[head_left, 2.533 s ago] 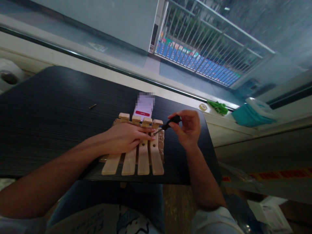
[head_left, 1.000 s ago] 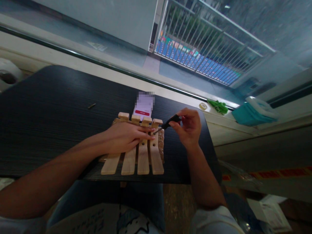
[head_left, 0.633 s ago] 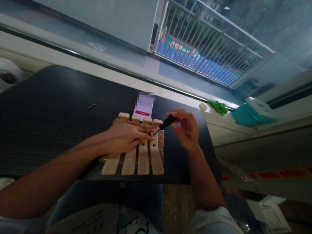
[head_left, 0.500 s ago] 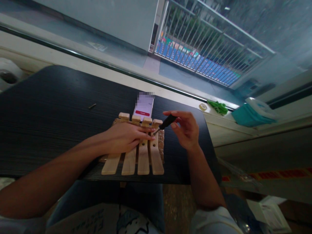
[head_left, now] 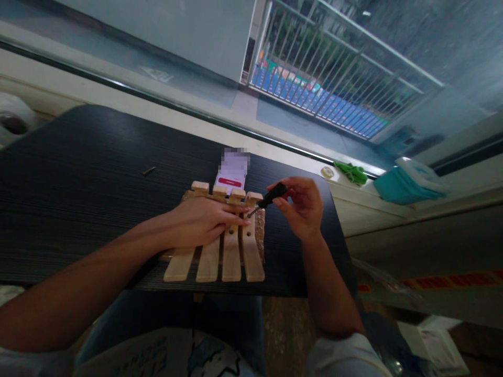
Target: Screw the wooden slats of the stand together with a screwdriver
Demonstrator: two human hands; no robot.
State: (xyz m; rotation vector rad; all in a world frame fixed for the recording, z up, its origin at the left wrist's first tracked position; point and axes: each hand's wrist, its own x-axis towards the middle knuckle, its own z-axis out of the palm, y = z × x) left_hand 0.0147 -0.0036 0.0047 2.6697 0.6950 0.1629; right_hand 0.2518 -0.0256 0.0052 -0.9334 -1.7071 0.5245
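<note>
A: What takes up most of the view?

B: A dark, wood-grained table [head_left: 78,173] set against a window sill, with a railing outside the glass.

A: And on it?

B: A wooden slat assembly [head_left: 220,246] lies flat at the table's near edge: four pale slats side by side, with small blocks at their far ends. Just behind it lies a white card [head_left: 232,175] with a red stripe.

A: Where are the hands?

B: The left hand [head_left: 200,222] rests palm down across the slats, fingers stretched out and close together, pressing on the wood. The right hand [head_left: 301,207] hovers just right of the assembly, its thumb and fingertips pinched on the black handle of a small screwdriver [head_left: 269,199].

A: How does the tool sit?

B: Tilted, with its metal tip down at the far end of the rightmost slat, just beside the left fingertips.

A: Anything smaller?

B: A lone screw [head_left: 149,170] lies on the table, well apart to the left. A teal cloth [head_left: 401,186] sits on the sill at right.
</note>
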